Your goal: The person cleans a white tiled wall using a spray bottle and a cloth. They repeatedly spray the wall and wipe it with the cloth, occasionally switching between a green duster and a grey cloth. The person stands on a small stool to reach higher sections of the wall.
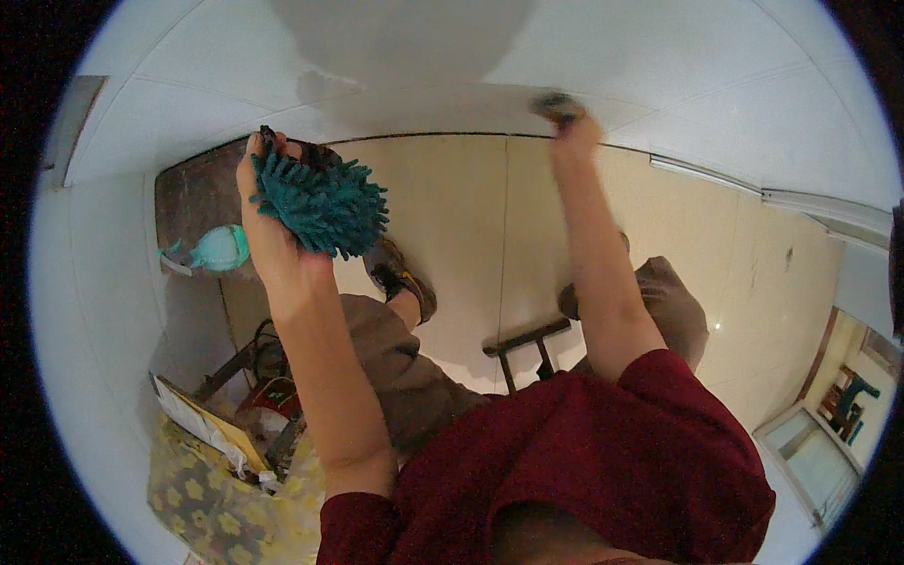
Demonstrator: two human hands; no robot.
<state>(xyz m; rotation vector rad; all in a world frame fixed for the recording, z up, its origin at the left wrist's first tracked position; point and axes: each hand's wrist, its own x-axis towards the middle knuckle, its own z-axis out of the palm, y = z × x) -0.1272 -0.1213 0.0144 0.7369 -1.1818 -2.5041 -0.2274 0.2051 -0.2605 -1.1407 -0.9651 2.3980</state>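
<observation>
My left hand (pixel 282 159) is raised at the upper left and holds a teal chenille microfiber duster (pixel 321 201) by a dark strap or handle. Its fingers are partly hidden behind the fluffy strands. At the upper right, my right hand (pixel 580 134) is closed around a small dark object (pixel 556 107) against or close to the white wall (pixel 607 63). Motion blurs both, so I cannot tell what the object is. A spray bottle with pale green contents (pixel 220 248) lies or stands on a brown surface (pixel 198 191) left of my left forearm.
A dark-framed stool (pixel 526 337) is between my legs on the beige tiled floor (pixel 466 205). At lower left are a flowered cloth cover (pixel 205 522), a yellow-edged board (pixel 212 420) and assorted items. A metal channel (pixel 706 175) runs along the wall's foot at right, above a glazed frame (pixel 809 452).
</observation>
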